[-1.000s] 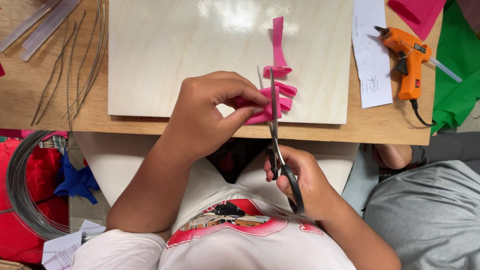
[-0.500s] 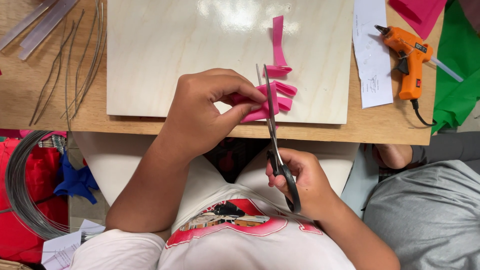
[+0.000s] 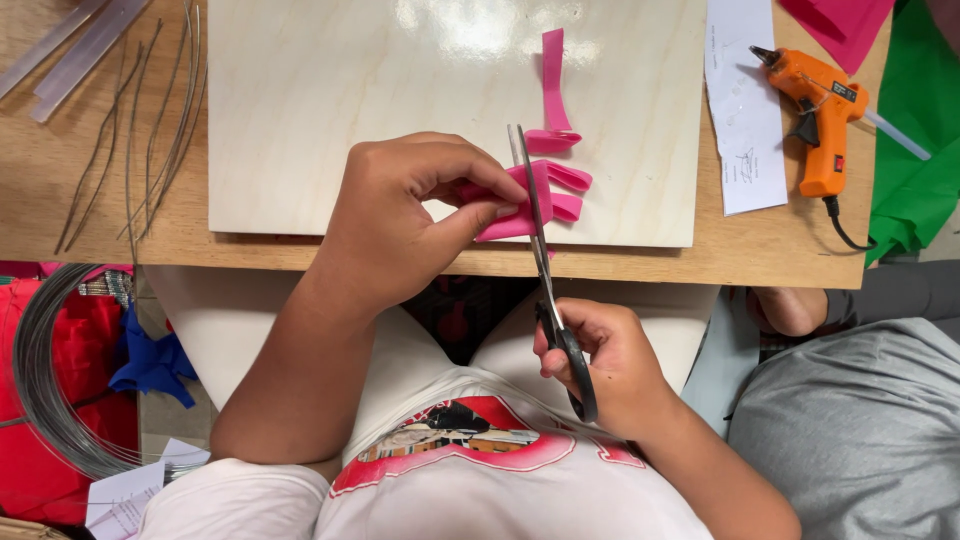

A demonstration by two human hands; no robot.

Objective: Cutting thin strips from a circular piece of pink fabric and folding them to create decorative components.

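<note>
Over a pale wooden board, the left hand pinches a pink strip; the right hand grips scissors, blades closing across it. Several cut pink pieces already lie just beyond.

pink strip: bright pink felt-like band, folded into loops, pinched at its near end, lying over the front edge of the pale board, one tail running away up the board
scissors: black handles, long steel blades nearly closed, pointing away, blades standing across the strip's looped end
</note>
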